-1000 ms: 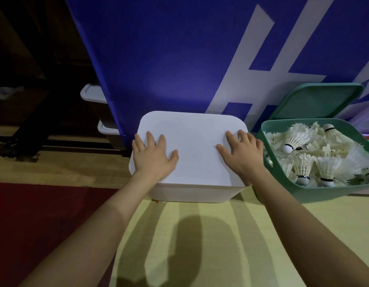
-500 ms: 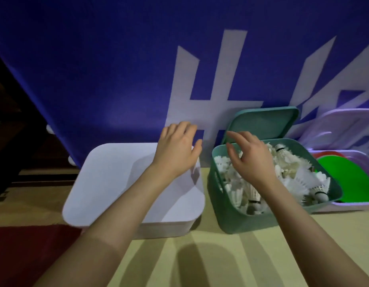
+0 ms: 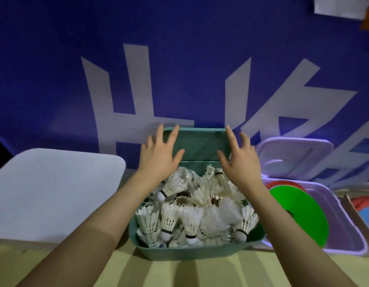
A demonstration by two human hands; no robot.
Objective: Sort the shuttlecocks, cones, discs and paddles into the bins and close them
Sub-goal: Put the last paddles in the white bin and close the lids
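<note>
Blue banner behind. Teal plastic lid leans upright, long axis sideways; left hand and right hand spread open, gripping nothing, above feathered shuttlecocks.

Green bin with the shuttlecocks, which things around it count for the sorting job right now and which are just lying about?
Part of the job:
- green bin, full of shuttlecocks
- green lid leaning behind it, both hands reaching for it: left hand, right hand
- white bin, lid on
- lilac bin with green disc, open

Just lying about:
- blue banner
- wooden floor
</note>
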